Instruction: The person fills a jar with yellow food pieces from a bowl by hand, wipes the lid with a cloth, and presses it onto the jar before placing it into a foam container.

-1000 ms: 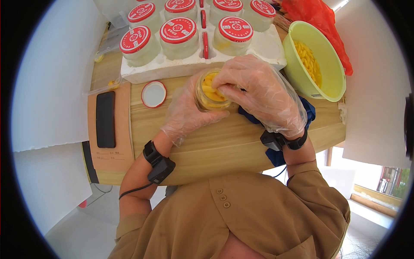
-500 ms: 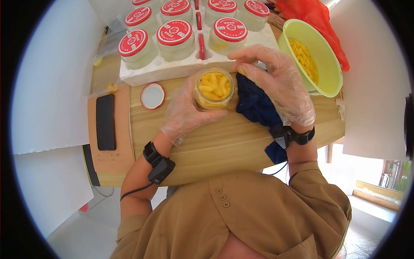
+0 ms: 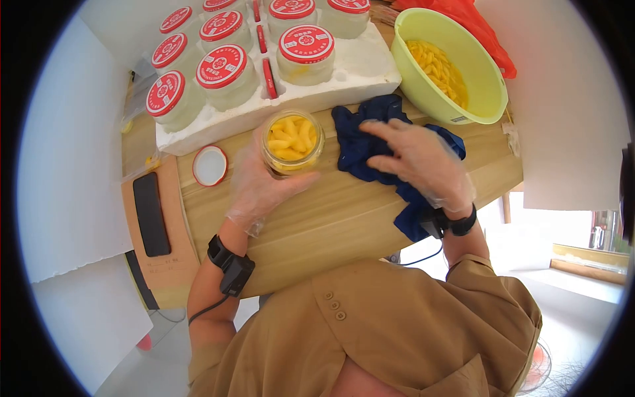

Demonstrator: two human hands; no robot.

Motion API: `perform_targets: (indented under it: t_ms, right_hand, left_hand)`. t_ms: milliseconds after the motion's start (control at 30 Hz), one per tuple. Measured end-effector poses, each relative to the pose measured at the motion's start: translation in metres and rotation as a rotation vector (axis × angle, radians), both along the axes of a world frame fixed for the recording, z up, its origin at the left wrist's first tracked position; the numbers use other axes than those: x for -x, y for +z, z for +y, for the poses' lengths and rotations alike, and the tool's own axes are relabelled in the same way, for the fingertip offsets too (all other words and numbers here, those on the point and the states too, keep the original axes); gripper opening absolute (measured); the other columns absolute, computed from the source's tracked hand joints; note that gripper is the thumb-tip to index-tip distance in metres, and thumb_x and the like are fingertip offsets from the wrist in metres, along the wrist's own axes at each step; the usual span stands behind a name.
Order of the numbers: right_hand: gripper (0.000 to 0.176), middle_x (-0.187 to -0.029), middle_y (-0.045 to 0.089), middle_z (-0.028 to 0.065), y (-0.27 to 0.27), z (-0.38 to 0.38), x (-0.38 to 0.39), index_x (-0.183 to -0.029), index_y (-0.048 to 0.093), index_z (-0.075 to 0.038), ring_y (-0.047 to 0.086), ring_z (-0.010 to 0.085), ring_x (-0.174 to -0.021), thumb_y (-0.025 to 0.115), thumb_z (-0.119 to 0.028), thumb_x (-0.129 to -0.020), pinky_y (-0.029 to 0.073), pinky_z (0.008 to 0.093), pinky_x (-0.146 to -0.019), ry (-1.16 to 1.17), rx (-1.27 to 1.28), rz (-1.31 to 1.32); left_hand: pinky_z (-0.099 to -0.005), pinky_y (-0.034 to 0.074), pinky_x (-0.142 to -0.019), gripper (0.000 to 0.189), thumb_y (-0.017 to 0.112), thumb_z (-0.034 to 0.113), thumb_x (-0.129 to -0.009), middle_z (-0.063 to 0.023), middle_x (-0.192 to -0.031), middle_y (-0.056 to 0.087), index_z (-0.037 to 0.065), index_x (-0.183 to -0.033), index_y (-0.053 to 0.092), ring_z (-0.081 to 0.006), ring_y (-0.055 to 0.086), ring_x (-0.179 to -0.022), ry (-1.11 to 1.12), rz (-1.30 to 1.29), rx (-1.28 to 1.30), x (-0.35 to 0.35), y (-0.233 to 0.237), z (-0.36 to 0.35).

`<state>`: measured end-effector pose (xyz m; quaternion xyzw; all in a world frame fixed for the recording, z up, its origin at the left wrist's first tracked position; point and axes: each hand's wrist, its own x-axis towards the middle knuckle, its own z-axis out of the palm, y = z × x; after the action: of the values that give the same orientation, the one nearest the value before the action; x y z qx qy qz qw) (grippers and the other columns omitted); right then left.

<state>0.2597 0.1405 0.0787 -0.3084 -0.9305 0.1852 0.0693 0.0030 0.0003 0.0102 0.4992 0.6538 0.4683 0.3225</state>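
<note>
My left hand [image 3: 258, 182], in a clear plastic glove, is wrapped round an open glass jar [image 3: 292, 141] filled with yellow pieces. The jar stands on the wooden table [image 3: 317, 212]. My right hand [image 3: 423, 159], gloved too and slightly blurred, is over a dark blue cloth [image 3: 360, 142] with its fingers apart and nothing between them. A jar lid [image 3: 210, 165] lies with its white inside up, left of my left hand. More yellow pieces are in a light green bowl [image 3: 493, 86] at the back right.
Several jars with red lids [image 3: 306, 44] stand in a white foam tray [image 3: 357, 73] at the back. A black phone [image 3: 152, 215] lies on brown paper [image 3: 178, 235] at the left. Behind the bowl is a red plastic bag [image 3: 486, 33].
The view has shifted, moving table objects leftward. My right hand has moved away from the jar's rim and down over the cloth, its fingers spreading. My left hand keeps hold of the jar.
</note>
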Motion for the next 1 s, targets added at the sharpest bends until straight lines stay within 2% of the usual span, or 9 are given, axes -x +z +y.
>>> perform_targets:
  t_ms: [133,167,267,367,533,667,700,833,1000]
  right_hand:
    - [0.05,-0.104,0.064,0.0158,-0.025,-0.003,0.009,-0.14,0.055,-0.015,0.068,0.0422,-0.093,0.075,-0.018,-0.094,0.055,0.0512,-0.078,0.021,-0.029,-0.057]
    - [0.041,-0.104,0.066,0.0168,-0.026,0.0,0.012,-0.13,0.056,-0.013,0.068,0.0429,-0.093,0.074,-0.016,-0.094,0.056,0.0512,-0.078,0.03,-0.045,-0.044]
    - [0.033,-0.099,0.067,0.0181,-0.045,0.012,0.014,-0.122,0.056,-0.011,0.068,0.0424,-0.091,0.073,-0.015,-0.094,0.055,0.052,-0.077,0.055,-0.037,0.008]
    - [0.032,-0.097,0.066,0.016,-0.045,0.016,0.015,-0.12,0.055,-0.008,0.066,0.0401,-0.095,0.073,-0.013,-0.094,0.052,0.0496,-0.079,0.048,0.02,-0.012]
    - [0.021,-0.082,0.068,0.0167,-0.057,0.019,0.022,-0.105,0.06,-0.008,0.068,0.042,-0.082,0.069,-0.026,-0.1,0.053,0.052,-0.071,0.015,-0.056,0.027]
    - [0.031,-0.07,0.066,0.0155,-0.064,0.023,0.024,-0.089,0.065,-0.008,0.068,0.0428,-0.072,0.067,-0.036,-0.102,0.052,0.0533,-0.065,0.034,-0.096,0.118]
    - [0.033,-0.075,0.067,0.016,-0.06,0.022,0.025,-0.084,0.065,-0.006,0.068,0.0408,-0.076,0.071,-0.035,-0.099,0.053,0.0513,-0.069,0.043,-0.059,0.135]
    - [0.025,-0.09,0.062,0.0138,-0.057,0.021,0.019,-0.093,0.068,-0.003,0.065,0.0366,-0.091,0.076,-0.026,-0.088,0.052,0.0468,-0.078,0.108,0.017,0.179]
    - [0.025,-0.094,0.06,0.0147,-0.049,0.016,0.018,-0.107,0.067,-0.004,0.063,0.0386,-0.093,0.07,-0.015,-0.085,0.052,0.0473,-0.082,0.101,0.145,0.195]
  left_hand:
    - [-0.0359,0.055,-0.106,0.093,0.1,0.022,-0.069,-0.0099,-0.132,0.073,0.002,-0.148,0.053,-0.0194,0.07,-0.121,-0.002,0.023,0.051,0.001,0.001,0.0]
    - [-0.0358,0.055,-0.106,0.093,0.1,0.021,-0.069,-0.01,-0.132,0.073,0.002,-0.148,0.053,-0.0192,0.07,-0.122,0.0,0.051,0.07,0.001,0.002,0.0]
    - [-0.0359,0.055,-0.106,0.092,0.099,0.02,-0.07,-0.0097,-0.132,0.073,0.002,-0.148,0.054,-0.0187,0.07,-0.121,0.018,0.022,0.083,0.0,0.003,-0.001]
    - [-0.0357,0.055,-0.106,0.091,0.098,0.019,-0.07,-0.0095,-0.131,0.073,0.002,-0.147,0.054,-0.0184,0.07,-0.121,0.029,0.012,0.08,-0.001,0.003,-0.001]
    - [-0.0356,0.055,-0.105,0.087,0.098,0.018,-0.069,-0.0095,-0.13,0.073,0.002,-0.143,0.057,-0.0188,0.07,-0.119,0.031,0.046,0.044,0.0,-0.001,-0.001]
    - [-0.0361,0.057,-0.099,0.079,0.098,0.02,-0.069,-0.0097,-0.123,0.077,0.001,-0.136,0.061,-0.0206,0.074,-0.111,0.037,0.126,0.061,0.001,-0.002,-0.002]
    - [-0.0361,0.058,-0.098,0.078,0.098,0.021,-0.069,-0.0096,-0.12,0.077,0.001,-0.135,0.062,-0.0212,0.074,-0.109,0.038,0.132,0.051,0.001,-0.002,-0.001]
    - [-0.0361,0.059,-0.093,0.076,0.099,0.024,-0.068,-0.0093,-0.114,0.079,0.0,-0.131,0.064,-0.0229,0.076,-0.102,0.033,0.106,0.044,0.0,-0.001,-0.001]
    - [-0.0351,0.058,-0.094,0.072,0.099,0.026,-0.068,-0.0087,-0.115,0.078,0.0,-0.126,0.067,-0.0211,0.075,-0.103,0.035,0.095,0.021,0.003,-0.006,-0.001]
